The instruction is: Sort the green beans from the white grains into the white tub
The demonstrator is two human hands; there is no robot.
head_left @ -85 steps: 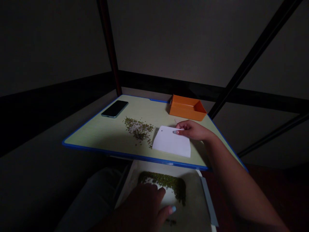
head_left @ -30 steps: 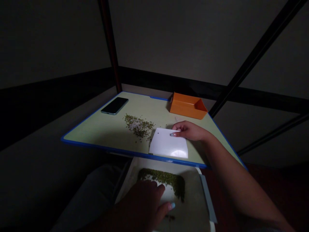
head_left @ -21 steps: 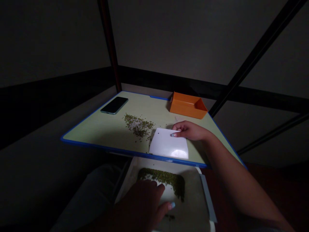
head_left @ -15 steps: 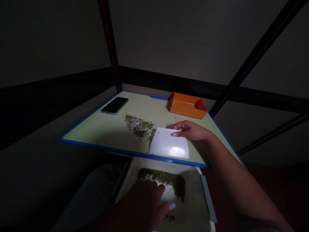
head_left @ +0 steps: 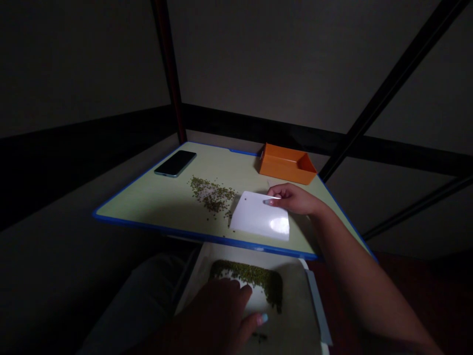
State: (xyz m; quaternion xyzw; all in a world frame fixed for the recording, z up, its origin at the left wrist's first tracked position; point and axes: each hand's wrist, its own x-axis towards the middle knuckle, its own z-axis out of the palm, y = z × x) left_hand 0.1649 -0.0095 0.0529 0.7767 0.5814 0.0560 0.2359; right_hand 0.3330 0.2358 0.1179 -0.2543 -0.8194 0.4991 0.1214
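So the flat white plastic-looking card [head_left: 254, 217] is over the near right part of the pale yellow-green, blue-edged desk [head_left: 148, 202], right of the loose greenish-brown grains [head_left: 212, 195]. Right hand [head_left: 293, 198] is pinching its far edge. Left hand [head_left: 225, 301] is down in the white bin [head_left: 297, 296]; can't tell if it's gripping anything. IMO a hasty push could scatter grains past the bin. Black-screened phone [head_left: 176, 163] far left, orange open-topped box [head_left: 286, 167] far right, neither blocking.
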